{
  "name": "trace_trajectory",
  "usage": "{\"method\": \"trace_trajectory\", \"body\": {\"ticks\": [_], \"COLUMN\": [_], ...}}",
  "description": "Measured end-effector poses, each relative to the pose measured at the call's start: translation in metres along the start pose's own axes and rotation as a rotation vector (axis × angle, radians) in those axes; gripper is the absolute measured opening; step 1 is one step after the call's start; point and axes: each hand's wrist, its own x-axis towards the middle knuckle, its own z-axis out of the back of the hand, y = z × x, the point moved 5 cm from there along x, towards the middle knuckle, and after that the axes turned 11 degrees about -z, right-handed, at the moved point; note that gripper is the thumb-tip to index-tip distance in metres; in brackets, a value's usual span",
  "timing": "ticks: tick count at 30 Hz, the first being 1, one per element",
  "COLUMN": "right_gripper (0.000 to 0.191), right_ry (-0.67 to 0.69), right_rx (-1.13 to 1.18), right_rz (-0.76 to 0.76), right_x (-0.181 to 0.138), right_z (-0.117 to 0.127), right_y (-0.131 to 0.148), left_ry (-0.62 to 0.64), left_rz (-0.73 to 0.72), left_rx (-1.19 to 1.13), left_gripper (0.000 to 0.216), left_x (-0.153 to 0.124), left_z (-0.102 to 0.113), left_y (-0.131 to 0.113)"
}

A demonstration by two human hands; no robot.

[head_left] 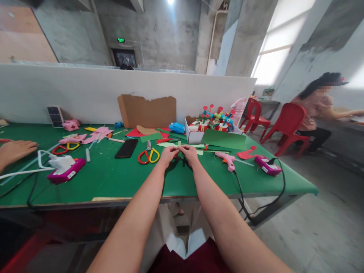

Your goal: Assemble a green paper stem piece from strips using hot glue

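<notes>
My left hand (168,154) and my right hand (189,152) meet over the green table (119,178), fingertips pinched together on a small pale green paper strip (179,148). Both hands are closed around it, and most of the strip is hidden by my fingers. Red and yellow scissors (148,155) lie just left of my left hand. A pink glue gun (228,160) lies to the right of my right hand.
A black phone (126,148), coloured paper sheets, a white box of paper figures (212,123) and a cardboard sheet (147,110) sit behind. Magenta power strips (66,170) (267,165) trail cables. Another person's hand (15,149) rests at far left; someone sits on red chairs at right.
</notes>
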Motion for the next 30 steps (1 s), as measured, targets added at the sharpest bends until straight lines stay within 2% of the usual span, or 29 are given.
{"method": "trace_trajectory", "body": {"ticks": [4, 8, 11, 15, 18, 24, 30], "right_gripper": [0.032, 0.036, 0.035, 0.02, 0.02, 0.031, 0.03], "right_ry": [-0.057, -0.167, -0.21, -0.073, 0.061, 0.066, -0.027], "right_rx": [-0.005, 0.092, 0.207, 0.275, 0.261, 0.136, 0.045], "right_rz": [0.021, -0.01, -0.051, -0.155, -0.188, -0.063, 0.0], "right_x": [0.001, 0.006, 0.009, 0.01, 0.006, -0.001, -0.004], "right_z": [0.006, 0.015, 0.02, 0.01, -0.003, -0.01, -0.005], "right_y": [0.003, 0.0, -0.004, -0.011, -0.014, -0.007, 0.001], "left_ry": [0.048, 0.084, 0.049, -0.155, -0.277, -0.24, -0.211], "left_rz": [0.0, 0.02, 0.026, 0.024, 0.04, 0.023, 0.009], "left_rx": [0.046, 0.053, 0.043, -0.029, -0.097, -0.098, -0.05], "left_gripper": [0.027, 0.025, 0.024, 0.028, 0.034, 0.036, 0.034], "left_x": [0.0, -0.001, 0.0, 0.004, 0.005, 0.004, 0.004], "left_z": [-0.003, -0.006, -0.004, 0.009, 0.015, 0.011, 0.01], "left_y": [0.0, 0.001, 0.001, 0.004, 0.007, 0.008, 0.005]}}
